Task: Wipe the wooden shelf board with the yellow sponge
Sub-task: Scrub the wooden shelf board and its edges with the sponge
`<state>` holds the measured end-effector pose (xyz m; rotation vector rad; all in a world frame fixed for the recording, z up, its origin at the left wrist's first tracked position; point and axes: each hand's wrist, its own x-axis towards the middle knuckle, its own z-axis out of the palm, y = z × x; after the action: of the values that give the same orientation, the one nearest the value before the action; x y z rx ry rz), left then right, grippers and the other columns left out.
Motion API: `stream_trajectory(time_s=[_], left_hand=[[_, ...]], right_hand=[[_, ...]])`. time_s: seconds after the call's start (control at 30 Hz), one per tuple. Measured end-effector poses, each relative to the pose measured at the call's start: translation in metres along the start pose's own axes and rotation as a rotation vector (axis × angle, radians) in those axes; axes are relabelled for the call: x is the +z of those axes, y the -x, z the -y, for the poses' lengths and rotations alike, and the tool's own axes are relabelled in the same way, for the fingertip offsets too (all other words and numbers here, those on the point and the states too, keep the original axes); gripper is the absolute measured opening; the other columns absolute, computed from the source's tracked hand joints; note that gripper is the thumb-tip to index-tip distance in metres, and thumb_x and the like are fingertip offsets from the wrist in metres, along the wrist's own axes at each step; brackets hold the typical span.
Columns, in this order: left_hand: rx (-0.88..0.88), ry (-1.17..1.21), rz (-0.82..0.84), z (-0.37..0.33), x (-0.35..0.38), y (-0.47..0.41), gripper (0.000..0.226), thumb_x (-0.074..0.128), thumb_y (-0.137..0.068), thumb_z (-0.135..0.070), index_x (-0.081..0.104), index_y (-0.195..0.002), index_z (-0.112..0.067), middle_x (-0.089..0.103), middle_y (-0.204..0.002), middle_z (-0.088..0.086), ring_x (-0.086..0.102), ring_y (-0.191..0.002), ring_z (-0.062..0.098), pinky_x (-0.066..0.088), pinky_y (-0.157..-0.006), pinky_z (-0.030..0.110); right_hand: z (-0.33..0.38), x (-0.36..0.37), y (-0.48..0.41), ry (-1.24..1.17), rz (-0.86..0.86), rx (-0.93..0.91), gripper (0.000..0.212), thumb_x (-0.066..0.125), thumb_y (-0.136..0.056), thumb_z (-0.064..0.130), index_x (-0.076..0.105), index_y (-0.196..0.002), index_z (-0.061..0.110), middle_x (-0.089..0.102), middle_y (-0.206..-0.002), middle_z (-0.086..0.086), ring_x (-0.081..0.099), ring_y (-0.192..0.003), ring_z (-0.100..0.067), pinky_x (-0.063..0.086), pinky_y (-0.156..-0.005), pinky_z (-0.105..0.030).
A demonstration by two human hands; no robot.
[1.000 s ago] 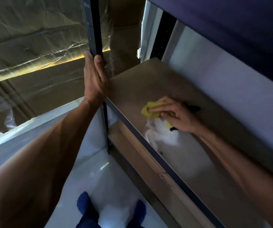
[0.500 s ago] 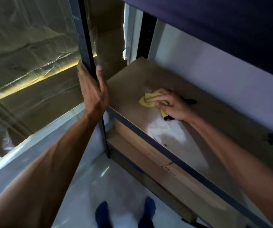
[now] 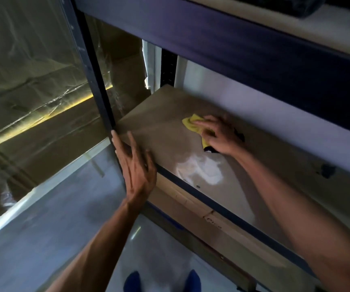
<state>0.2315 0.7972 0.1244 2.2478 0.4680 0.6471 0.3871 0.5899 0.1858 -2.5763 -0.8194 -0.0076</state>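
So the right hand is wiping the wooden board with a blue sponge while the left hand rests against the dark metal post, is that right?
Not quite: the sponge is yellow, not blue. The head view shows the right hand holding it on the wooden board while the left hand rests against the dark metal post.

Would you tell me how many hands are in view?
2: the left hand rests at the front post; the right hand holds the yellow sponge on the shelf board.
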Motion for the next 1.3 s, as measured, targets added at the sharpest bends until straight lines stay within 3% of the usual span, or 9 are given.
stream_trajectory(time_s=[0.2,0.37,0.47,0.6,0.73,0.93,1.1,1.2,1.3], left_hand=[[0.186,-0.390,0.160,0.008,-0.013,-0.003,0.059,0.021,-0.102,-0.042,0.026,-0.156,-0.018,0.009,-0.166,0.013,-0.016,-0.152,0.032,-0.011,-0.124,0.050],[0.397,-0.480,0.310,0.008,-0.015,-0.039,0.056,0.027,-0.100,-0.043,0.045,-0.147,-0.018,0.037,-0.157,0.010,0.004,-0.153,0.032,-0.011,-0.121,0.054],[0.431,-0.429,0.392,0.006,-0.007,-0.056,0.059,0.017,-0.103,-0.047,0.041,-0.149,-0.021,0.032,-0.160,0.007,0.008,-0.154,0.027,-0.008,-0.122,0.047],[0.462,-0.468,0.489,0.010,-0.002,-0.068,0.060,0.011,-0.102,-0.051,0.025,-0.156,-0.027,0.020,-0.165,0.005,0.008,-0.154,0.024,-0.004,-0.124,0.045],[0.475,-0.541,0.538,0.017,0.001,-0.067,0.061,0.009,-0.101,-0.053,0.010,-0.158,-0.031,0.010,-0.167,0.004,0.002,-0.154,0.025,-0.005,-0.124,0.046],[0.557,-0.586,0.557,0.011,-0.006,-0.085,0.072,0.014,-0.094,-0.061,0.026,-0.155,-0.025,0.027,-0.160,0.010,0.022,-0.148,0.032,0.007,-0.121,0.052],[0.549,-0.577,0.602,0.017,-0.001,-0.084,0.071,0.000,-0.092,-0.061,0.002,-0.158,-0.034,0.002,-0.168,0.001,-0.002,-0.155,0.024,-0.006,-0.123,0.050],[0.549,-0.568,0.608,0.017,-0.001,-0.085,0.069,-0.002,-0.093,-0.060,-0.002,-0.158,-0.035,-0.004,-0.168,-0.001,-0.007,-0.154,0.022,-0.014,-0.120,0.045],[0.540,-0.564,0.608,0.019,-0.001,-0.085,0.070,-0.004,-0.092,-0.062,-0.003,-0.157,-0.036,-0.005,-0.168,-0.002,-0.009,-0.154,0.021,-0.014,-0.121,0.046]], right_hand=[[0.002,0.006,0.045,-0.009,0.118,-0.204,0.051,0.053,-0.095,0.013,0.052,-0.136,0.043,0.046,-0.126,0.019,0.035,-0.106,0.000,0.034,-0.094,-0.034],[-0.009,-0.003,0.045,-0.164,0.078,-0.202,0.057,0.051,-0.095,0.011,0.046,-0.141,0.045,0.041,-0.128,0.023,0.042,-0.120,-0.002,0.033,-0.107,-0.025],[-0.041,-0.022,0.029,-0.015,-0.133,-0.030,0.052,0.050,-0.095,0.017,0.047,-0.143,0.038,0.047,-0.132,0.009,0.050,-0.119,-0.021,0.042,-0.103,-0.041],[-0.062,-0.014,0.037,0.225,-0.081,0.262,0.047,0.042,-0.100,0.035,0.039,-0.146,0.043,0.041,-0.146,0.006,0.042,-0.129,-0.029,0.033,-0.108,-0.041],[-0.019,0.016,0.065,0.171,-0.019,0.168,0.047,0.037,-0.100,0.041,0.028,-0.143,0.057,0.033,-0.143,0.015,0.036,-0.117,-0.021,0.033,-0.099,-0.041],[0.024,0.019,0.091,0.108,0.005,-0.071,0.047,0.039,-0.101,0.031,0.037,-0.146,0.045,0.036,-0.137,0.013,0.031,-0.103,-0.007,0.034,-0.087,-0.030],[-0.006,-0.010,0.062,0.124,-0.098,0.190,0.047,0.040,-0.102,0.038,0.035,-0.148,0.046,0.035,-0.145,0.009,0.040,-0.123,-0.024,0.029,-0.106,-0.037],[-0.016,-0.006,0.047,0.200,0.008,0.381,0.047,0.035,-0.102,0.047,0.029,-0.148,0.051,0.025,-0.155,0.012,0.030,-0.134,-0.032,0.022,-0.113,-0.043],[-0.003,0.010,0.054,0.191,0.020,0.249,0.044,0.033,-0.102,0.046,0.031,-0.145,0.055,0.028,-0.151,0.017,0.035,-0.128,-0.029,0.031,-0.110,-0.045]])
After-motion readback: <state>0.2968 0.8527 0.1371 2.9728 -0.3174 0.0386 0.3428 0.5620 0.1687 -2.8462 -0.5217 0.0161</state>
